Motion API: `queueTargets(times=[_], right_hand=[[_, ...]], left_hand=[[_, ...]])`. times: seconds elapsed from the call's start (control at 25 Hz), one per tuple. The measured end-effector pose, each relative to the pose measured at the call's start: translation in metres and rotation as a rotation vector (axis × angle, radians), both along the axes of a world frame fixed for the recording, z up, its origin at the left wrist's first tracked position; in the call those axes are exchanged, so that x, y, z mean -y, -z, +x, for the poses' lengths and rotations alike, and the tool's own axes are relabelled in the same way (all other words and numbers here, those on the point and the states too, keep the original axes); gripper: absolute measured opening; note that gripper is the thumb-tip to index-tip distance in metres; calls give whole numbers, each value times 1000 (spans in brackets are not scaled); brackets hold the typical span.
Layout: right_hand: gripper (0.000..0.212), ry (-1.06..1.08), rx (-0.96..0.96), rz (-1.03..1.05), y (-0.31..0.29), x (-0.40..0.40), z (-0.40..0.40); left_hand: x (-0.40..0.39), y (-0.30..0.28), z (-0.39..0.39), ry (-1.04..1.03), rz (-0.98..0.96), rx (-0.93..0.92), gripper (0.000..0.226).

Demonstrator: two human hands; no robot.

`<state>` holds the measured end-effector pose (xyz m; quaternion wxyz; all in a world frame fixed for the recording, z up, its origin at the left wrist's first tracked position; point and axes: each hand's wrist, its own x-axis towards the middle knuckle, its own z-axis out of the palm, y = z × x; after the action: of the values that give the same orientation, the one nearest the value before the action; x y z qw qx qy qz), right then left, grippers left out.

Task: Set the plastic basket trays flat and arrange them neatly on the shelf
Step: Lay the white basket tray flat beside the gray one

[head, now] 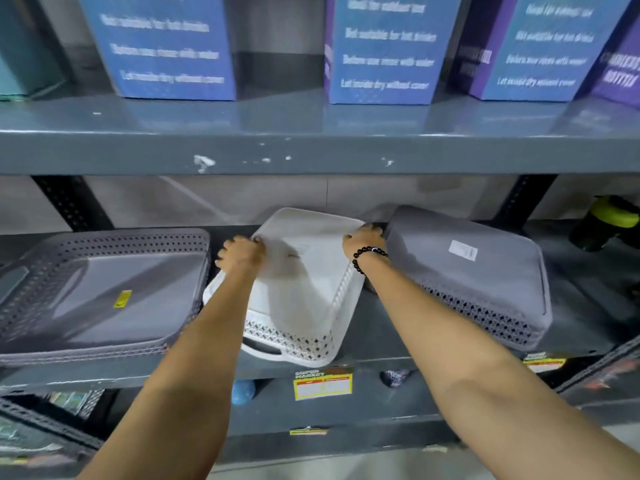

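Observation:
A white plastic basket tray (308, 292) lies upside down in the middle of the grey shelf (381, 337), skewed, its near corner past the shelf's front edge. My left hand (240, 254) grips its left edge and my right hand (363, 242), with a black bead bracelet, grips its far right corner. A stack of grey basket trays (100, 296) lies open side up to the left. Another grey tray stack (474, 278) lies upside down on the right, touching my right hand.
Blue and purple boxes (384, 50) stand on the upper shelf (311, 150) just above my hands. A dark bottle with a green lid (609, 223) stands at the far right. Yellow price labels (322, 382) hang on the shelf's front edge. More goods sit on a lower shelf.

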<state>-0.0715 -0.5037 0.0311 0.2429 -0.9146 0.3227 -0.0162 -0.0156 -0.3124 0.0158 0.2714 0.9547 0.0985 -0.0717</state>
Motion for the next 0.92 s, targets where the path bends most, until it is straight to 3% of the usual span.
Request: queueTargets(times=[0.12, 0.24, 0.4, 0.64, 0.68, 0.76, 0.8, 0.92], right_hand=[[29, -48, -21, 92, 3, 12, 13], [31, -90, -102, 153, 4, 9, 19], [62, -14, -132, 252, 8, 6, 24], [74, 57, -152, 376, 5, 10, 23], [66, 24, -183, 310, 2, 11, 21], [29, -75, -180, 168, -8, 13, 24], [25, -92, -217, 139, -12, 13, 27], [66, -205, -226, 175, -11, 15, 42]], left_hand=[[-2, 9, 6, -63, -8, -109, 64], [1, 5, 4, -97, -25, -130, 63], [3, -10, 2, -118, -72, -156, 59], [1, -16, 2, -87, -65, -99, 51], [0, -15, 1, -72, -67, -78, 49], [3, -12, -4, -72, -47, 18, 44], [6, -9, -9, -99, -21, 67, 43], [15, -5, -32, -246, 8, 142, 50]])
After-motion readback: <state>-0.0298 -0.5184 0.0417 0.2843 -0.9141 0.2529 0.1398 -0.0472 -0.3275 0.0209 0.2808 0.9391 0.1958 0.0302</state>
